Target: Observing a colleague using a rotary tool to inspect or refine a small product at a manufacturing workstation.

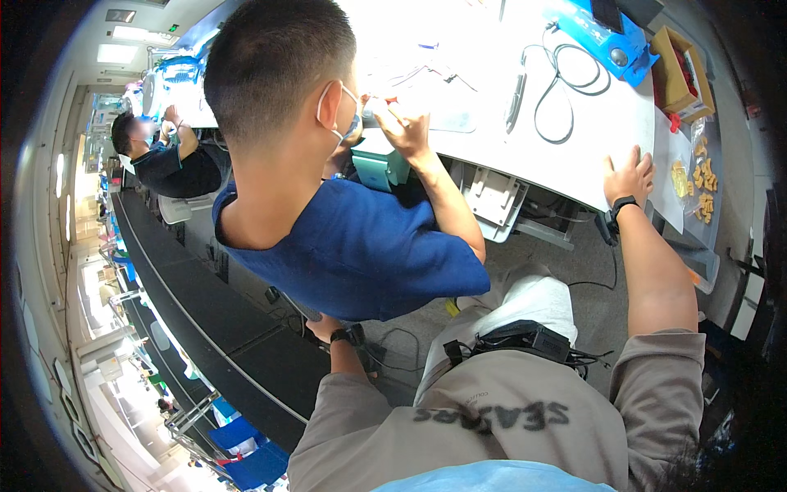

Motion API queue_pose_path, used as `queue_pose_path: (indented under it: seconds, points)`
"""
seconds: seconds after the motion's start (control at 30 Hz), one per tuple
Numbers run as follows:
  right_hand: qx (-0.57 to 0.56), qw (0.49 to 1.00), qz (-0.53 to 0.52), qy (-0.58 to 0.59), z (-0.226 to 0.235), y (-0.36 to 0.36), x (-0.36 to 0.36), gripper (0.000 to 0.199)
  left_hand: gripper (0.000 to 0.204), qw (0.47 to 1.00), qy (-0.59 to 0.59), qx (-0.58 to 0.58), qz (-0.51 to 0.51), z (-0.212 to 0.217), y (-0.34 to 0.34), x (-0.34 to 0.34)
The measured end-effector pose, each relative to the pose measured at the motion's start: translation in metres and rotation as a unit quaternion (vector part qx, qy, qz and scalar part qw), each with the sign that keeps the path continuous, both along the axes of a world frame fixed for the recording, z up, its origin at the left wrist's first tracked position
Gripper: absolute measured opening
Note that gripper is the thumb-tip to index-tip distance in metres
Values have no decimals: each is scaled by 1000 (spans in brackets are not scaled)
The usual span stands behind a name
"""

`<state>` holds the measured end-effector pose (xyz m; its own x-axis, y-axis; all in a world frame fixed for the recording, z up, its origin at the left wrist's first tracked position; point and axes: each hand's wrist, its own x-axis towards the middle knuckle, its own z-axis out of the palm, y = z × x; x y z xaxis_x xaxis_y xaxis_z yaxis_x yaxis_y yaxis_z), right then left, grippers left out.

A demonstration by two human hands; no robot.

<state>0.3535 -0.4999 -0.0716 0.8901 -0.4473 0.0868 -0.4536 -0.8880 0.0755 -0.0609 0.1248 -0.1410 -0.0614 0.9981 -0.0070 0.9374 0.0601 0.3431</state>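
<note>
My right hand [630, 179] lies on the near right edge of the white table [566, 168], fingers spread and nothing in them; a dark band circles its wrist. Low at the left, behind a seated co-worker in a blue shirt [352, 246], is my left hand [324, 328]. Its fingers look curled at a dark grey edge, partly hidden, and what they hold I cannot make out. The co-worker's raised hand [402, 129] pinches something small above the table. A grey pen-shaped tool [516, 98] with a looped cable [537, 115] lies between that hand and my right hand.
A blue device [602, 45] stands at the table's far right. Beside it are an open cardboard box [676, 82] and several small orange-brown pieces [703, 182]. A black pack [525, 340] with cables hangs at my waist. Another person [176, 168] sits farther left, past a long black surface [197, 303].
</note>
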Motion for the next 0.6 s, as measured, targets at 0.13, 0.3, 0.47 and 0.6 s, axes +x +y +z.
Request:
queue_pose_path:
  seconds: [0.13,0.3,0.47,0.6]
  points:
    - [1,1000,-1,5,2,2,0,81,60,1000,9,3,5,2,-3,2]
    - [2,1000,1,0,1,0,0,81,57,1000,12,18,-6,2,-4,2]
    - [0,1000,3,-3,0,0,-1,80,53,1000,13,23,-10,-1,-2,-1]
    - [-1,1000,6,-1,1,1,-1,80,54,999,15,28,-4,-3,-1,-1]
